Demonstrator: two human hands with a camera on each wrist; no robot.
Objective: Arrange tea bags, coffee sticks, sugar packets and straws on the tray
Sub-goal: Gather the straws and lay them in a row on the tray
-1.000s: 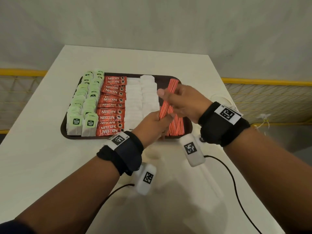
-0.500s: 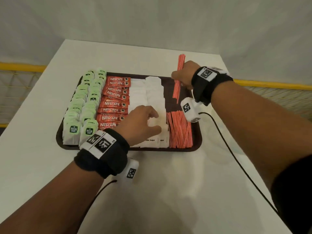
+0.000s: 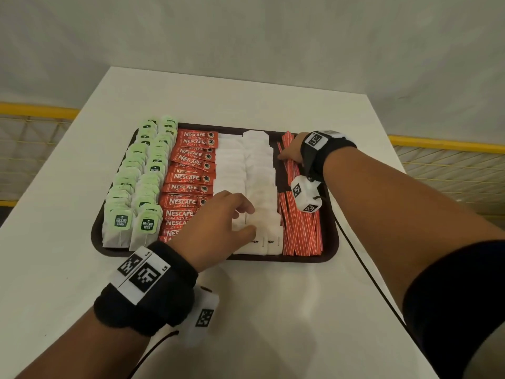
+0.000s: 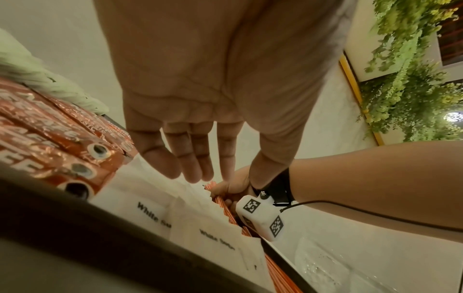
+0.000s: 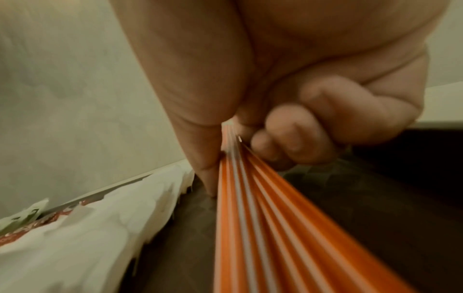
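The right hand (image 3: 293, 151) is at the far right of the dark brown tray (image 3: 332, 236), thumb and curled fingers (image 5: 295, 138) pinching a small bundle of red-and-white striped straws (image 5: 253, 218) low over the tray floor. More straws (image 3: 300, 228) lie in the tray's near right corner.

The left hand (image 3: 218, 217) hovers over the near end of the white sugar packets (image 3: 259, 170), fingers (image 4: 198, 156) loosely extended and grasping nothing; whether the fingertips touch the packets cannot be told.

On the tray, from left to right: 2 rows of green-tagged McCoy tea bags (image 3: 136, 192), a column of red Nescafe Classic coffee sticks (image 3: 191, 176), 2 columns of sugar packets, then the straws. The tray sits on a white table (image 3: 246, 310).
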